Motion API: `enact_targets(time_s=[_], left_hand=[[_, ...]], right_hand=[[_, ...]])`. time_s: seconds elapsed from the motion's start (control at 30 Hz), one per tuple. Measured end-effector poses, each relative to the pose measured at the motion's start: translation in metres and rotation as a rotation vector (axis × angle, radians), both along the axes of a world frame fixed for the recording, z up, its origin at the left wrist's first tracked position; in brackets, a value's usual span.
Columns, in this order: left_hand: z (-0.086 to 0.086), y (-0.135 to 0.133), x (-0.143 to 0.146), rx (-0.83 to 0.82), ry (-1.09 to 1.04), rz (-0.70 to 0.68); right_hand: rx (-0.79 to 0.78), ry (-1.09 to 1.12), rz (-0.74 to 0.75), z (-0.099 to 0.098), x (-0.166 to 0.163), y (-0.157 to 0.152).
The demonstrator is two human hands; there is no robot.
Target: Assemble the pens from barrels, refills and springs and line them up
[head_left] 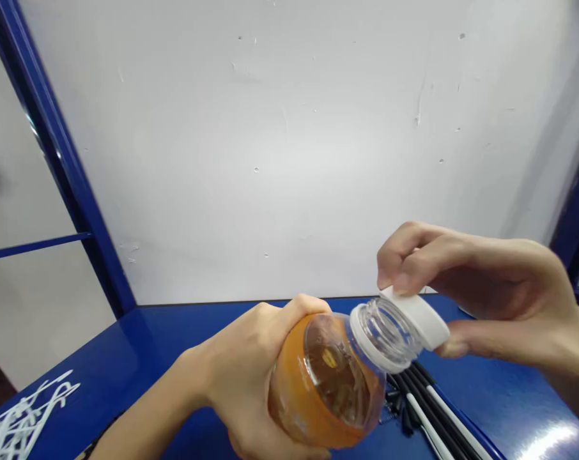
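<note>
My left hand is wrapped round a clear plastic bottle with an orange label and amber liquid inside. The bottle is tilted, its neck pointing up and to the right. Between the thumb and fingers of my right hand is a white screw cap. The cap sits at the mouth of the bottle, slightly askew, with the clear threads of the neck showing below it. Whether cap and threads still touch, I cannot tell. A white ring circles the neck under the threads.
A blue table lies below, against a pale wall panel in a blue frame. White plastic strips are heaped at the left. Several black and white rods lie behind the bottle at the lower right.
</note>
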State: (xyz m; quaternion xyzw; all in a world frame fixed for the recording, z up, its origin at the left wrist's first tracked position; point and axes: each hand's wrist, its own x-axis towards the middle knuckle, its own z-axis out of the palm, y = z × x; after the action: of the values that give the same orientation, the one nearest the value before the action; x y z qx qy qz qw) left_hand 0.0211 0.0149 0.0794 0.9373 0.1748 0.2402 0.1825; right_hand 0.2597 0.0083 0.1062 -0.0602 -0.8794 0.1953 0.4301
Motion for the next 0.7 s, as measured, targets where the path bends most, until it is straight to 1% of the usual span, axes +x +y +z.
enact_targets(time_s=[0.07,0.17,0.27,0.37,0.5,0.57,0.63,0.7], left_hand=[[0.001,0.0,-0.001,-0.076,0.065,0.073],[0.005,-0.001,-0.002,-0.143,0.159,0.11],[0.008,-0.001,-0.003,-0.177,0.212,0.165],[0.01,-0.001,-0.002,-0.178,0.245,0.216],[0.013,-0.002,0.001,-0.102,0.279,0.292],[0.014,-0.003,0.002,-0.054,0.313,0.347],[0.014,-0.004,0.003,-0.007,0.351,0.405],[0.014,-0.004,0.003,0.04,0.381,0.453]], right_hand=[[0.049,-0.055,-0.006,0.002,0.001,0.002],[0.108,-0.155,-0.055,0.005,0.002,0.006],[0.11,-0.224,-0.101,0.006,0.004,0.011],[0.081,-0.24,-0.105,0.005,0.005,0.017],[0.051,-0.264,-0.124,0.003,0.005,0.023],[0.048,-0.293,-0.188,0.002,0.002,0.024],[0.07,-0.33,-0.321,0.0,-0.003,0.024],[0.134,-0.364,-0.461,-0.004,-0.008,0.024]])
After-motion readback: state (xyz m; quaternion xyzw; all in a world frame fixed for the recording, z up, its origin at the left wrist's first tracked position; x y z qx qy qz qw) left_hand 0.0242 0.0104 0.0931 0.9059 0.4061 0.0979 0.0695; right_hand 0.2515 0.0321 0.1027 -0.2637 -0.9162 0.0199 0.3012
